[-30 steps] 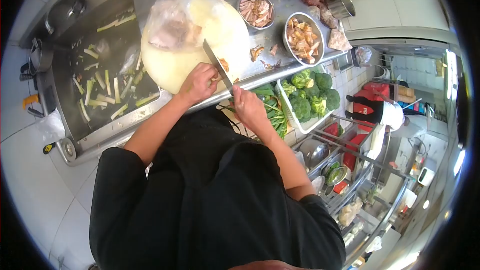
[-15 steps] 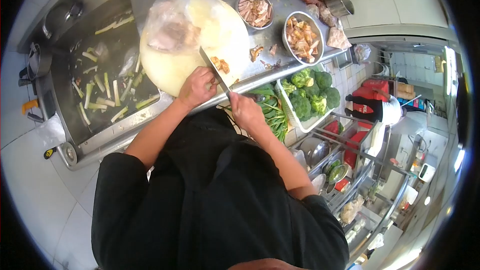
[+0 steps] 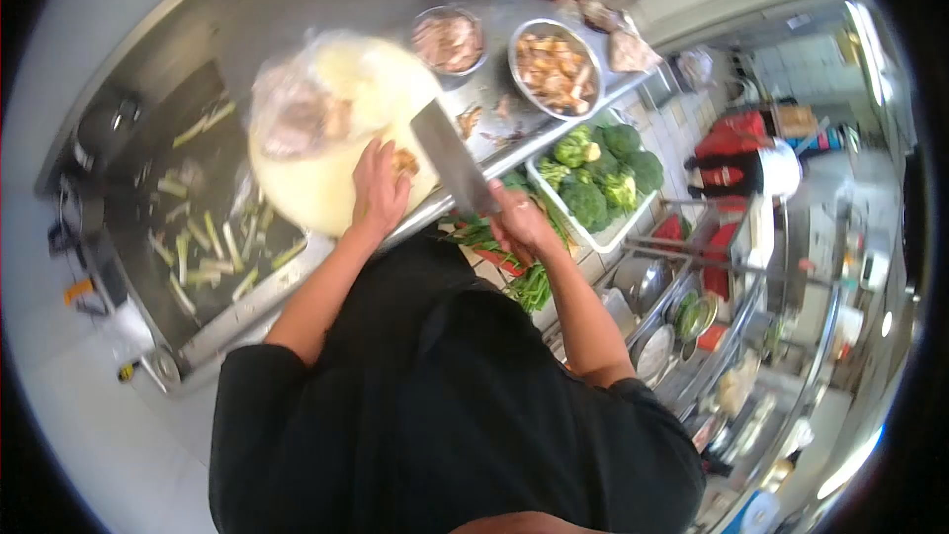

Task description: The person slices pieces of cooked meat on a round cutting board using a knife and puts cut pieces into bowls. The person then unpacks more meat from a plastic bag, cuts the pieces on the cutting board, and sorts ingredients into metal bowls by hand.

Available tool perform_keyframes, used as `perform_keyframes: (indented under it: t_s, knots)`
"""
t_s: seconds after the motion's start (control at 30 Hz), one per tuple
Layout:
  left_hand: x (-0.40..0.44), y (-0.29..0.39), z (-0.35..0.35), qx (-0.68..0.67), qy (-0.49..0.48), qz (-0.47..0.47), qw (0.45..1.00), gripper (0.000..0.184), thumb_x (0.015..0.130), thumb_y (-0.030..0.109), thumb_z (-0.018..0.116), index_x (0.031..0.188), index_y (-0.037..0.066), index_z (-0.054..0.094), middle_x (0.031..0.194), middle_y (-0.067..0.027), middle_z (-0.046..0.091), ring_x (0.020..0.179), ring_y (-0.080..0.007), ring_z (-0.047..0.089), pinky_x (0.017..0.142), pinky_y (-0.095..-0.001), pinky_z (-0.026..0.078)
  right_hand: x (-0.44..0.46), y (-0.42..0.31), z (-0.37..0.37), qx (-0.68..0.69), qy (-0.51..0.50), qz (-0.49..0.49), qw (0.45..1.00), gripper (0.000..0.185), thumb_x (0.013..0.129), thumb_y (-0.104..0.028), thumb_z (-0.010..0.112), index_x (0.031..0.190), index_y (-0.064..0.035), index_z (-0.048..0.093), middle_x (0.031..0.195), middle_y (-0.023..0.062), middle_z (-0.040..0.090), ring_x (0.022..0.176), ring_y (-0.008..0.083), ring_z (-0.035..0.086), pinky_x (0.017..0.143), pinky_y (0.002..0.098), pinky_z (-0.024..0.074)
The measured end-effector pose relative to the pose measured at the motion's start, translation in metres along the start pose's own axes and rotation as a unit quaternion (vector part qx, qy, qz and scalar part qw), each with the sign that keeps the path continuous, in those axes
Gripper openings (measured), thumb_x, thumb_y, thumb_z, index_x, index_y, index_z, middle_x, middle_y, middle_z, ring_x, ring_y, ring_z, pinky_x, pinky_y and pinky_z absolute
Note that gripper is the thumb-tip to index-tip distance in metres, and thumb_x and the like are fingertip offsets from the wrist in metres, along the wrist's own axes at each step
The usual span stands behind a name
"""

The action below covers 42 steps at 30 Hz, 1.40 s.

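My right hand [image 3: 520,222] grips the handle of a cleaver [image 3: 453,156]. The broad blade is turned flat to my view, over the right edge of the round cutting board [image 3: 321,200]. On the board my left hand [image 3: 380,188] lies with fingers stretched out, beside a few browned meat pieces [image 3: 404,161]; whether it touches them is hard to tell. Behind that hand a clear plastic bag [image 3: 297,109] with pale meat in it rests on the board.
Two metal bowls stand past the board: one of sliced meat [image 3: 449,43], one of browned chunks [image 3: 556,71]. A white basket of broccoli [image 3: 593,183] is at the counter's right edge. Cut scallion stalks litter the sink [image 3: 198,203]. A person [image 3: 746,174] is farther off right.
The cleaver has come away from the meat to the right, its blade now turned flat. My left hand has opened from curled fingers to outstretched ones. The whole view has shifted.
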State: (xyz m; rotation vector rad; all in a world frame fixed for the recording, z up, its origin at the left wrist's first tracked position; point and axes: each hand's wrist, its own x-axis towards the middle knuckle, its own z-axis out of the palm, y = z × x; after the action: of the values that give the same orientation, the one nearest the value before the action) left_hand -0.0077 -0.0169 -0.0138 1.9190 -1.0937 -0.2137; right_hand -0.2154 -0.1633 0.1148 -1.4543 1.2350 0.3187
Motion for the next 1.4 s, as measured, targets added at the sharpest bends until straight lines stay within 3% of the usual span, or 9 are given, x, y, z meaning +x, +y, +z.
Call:
perform_keyframes:
  t_s: [0.1,0.27,0.6,0.73,0.87,1.0,1.07,1.23,1.4]
  knots:
    - [0.005,0.014,0.016,0.037,0.01,0.027,0.999,0.058,0.092,0.02,0.068,0.143,-0.001,0.051,0.148,-0.029,0.045,0.138,-0.0474,0.041,0.116,-0.056,0.031,0.027,0.05,-0.006,0.166,-0.15,0.003,0.975,0.063,0.111,-0.057,0.029,0.113,0.0003,0.058,0.053,0.0071,0.049,0.042,0.0189,0.05,0.043,0.0352,0.0422]
    - [0.018,0.026,0.033,0.024,0.057,-0.004,0.998,0.043,0.093,0.015,0.068,0.133,0.001,0.061,0.144,-0.0273,0.048,0.135,-0.0454,0.043,0.114,-0.0548,0.033,0.048,0.033,0.01,0.065,-0.234,-0.012,0.97,0.065,0.112,-0.054,0.028,0.09,-0.001,0.058,0.054,0.0055,0.049,0.041,0.0163,0.047,0.045,0.0327,0.0431]
    - [0.203,0.178,0.172,-0.163,0.003,0.234,0.959,0.034,0.079,0.012,0.072,0.112,0.004,0.065,0.131,-0.022,0.06,0.126,-0.0418,0.055,0.108,-0.0504,0.042,0.006,0.036,-0.137,0.213,0.062,-0.138,0.965,0.063,0.109,-0.058,0.038,0.089,-0.0036,0.062,0.056,0.007,0.055,0.042,0.0186,0.052,0.041,0.0328,0.042]
    - [0.258,0.164,0.242,0.015,0.03,0.21,0.977,0.035,0.085,0.015,0.07,0.117,0.003,0.063,0.139,-0.0225,0.057,0.13,-0.0441,0.054,0.112,-0.0525,0.041,0.052,0.054,-0.161,0.267,0.163,-0.176,0.933,0.07,0.108,-0.06,0.038,0.072,-0.0027,0.059,0.052,0.0104,0.055,0.039,0.0225,0.053,0.039,0.0367,0.0431]
    - [0.272,0.171,0.161,-0.119,0.036,0.203,0.971,0.038,0.091,0.013,0.068,0.127,0.004,0.062,0.145,-0.0229,0.054,0.133,-0.0435,0.052,0.114,-0.0486,0.041,0.079,0.063,-0.159,0.05,0.191,-0.235,0.952,0.066,0.107,-0.058,0.038,0.087,-0.0014,0.065,0.059,0.0156,0.062,0.049,0.0249,0.063,0.05,0.0406,0.0513]
    - [0.239,0.177,0.035,-0.134,0.076,0.185,0.971,0.02,0.093,0.01,0.069,0.111,0.001,0.072,0.127,-0.0194,0.067,0.12,-0.0316,0.065,0.105,-0.0402,0.049,0.072,0.027,-0.136,-0.291,0.119,-0.362,0.878,0.059,0.1,-0.07,0.045,0.124,-0.0239,0.072,0.101,0.0217,0.074,0.092,0.0427,0.071,0.081,0.0542,0.056]
    - [0.222,0.173,-0.013,-0.176,0.089,0.171,0.965,0.012,0.092,0.003,0.068,0.102,0.0,0.073,0.113,-0.0162,0.073,0.108,-0.0274,0.07,0.097,-0.0368,0.054,0.076,-0.005,-0.116,-0.422,0.027,-0.386,0.82,0.059,0.095,-0.074,0.048,0.134,-0.0339,0.068,0.096,0.0201,0.075,0.092,0.0402,0.072,0.083,0.0523,0.0558]
    - [0.17,0.153,-0.113,-0.106,0.176,0.143,0.968,0.011,0.09,-0.002,0.068,0.099,-0.001,0.073,0.108,-0.0149,0.074,0.102,-0.0244,0.071,0.091,-0.0354,0.056,0.134,-0.067,-0.044,-0.537,-0.075,-0.52,0.66,0.058,0.092,-0.065,0.06,0.138,-0.0299,0.065,0.097,0.0174,0.075,0.092,0.0369,0.072,0.08,0.0491,0.0557]
    - [0.142,0.154,-0.227,-0.02,0.278,0.157,0.947,0.011,0.087,-0.004,0.07,0.097,0.0,0.074,0.102,-0.0139,0.075,0.096,-0.0262,0.073,0.089,-0.0367,0.057,0.161,-0.107,-0.015,-0.562,-0.122,-0.519,0.632,0.046,0.089,-0.049,0.07,0.128,-0.024,0.072,0.098,0.0168,0.074,0.094,0.0366,0.071,0.083,0.0487,0.0548]
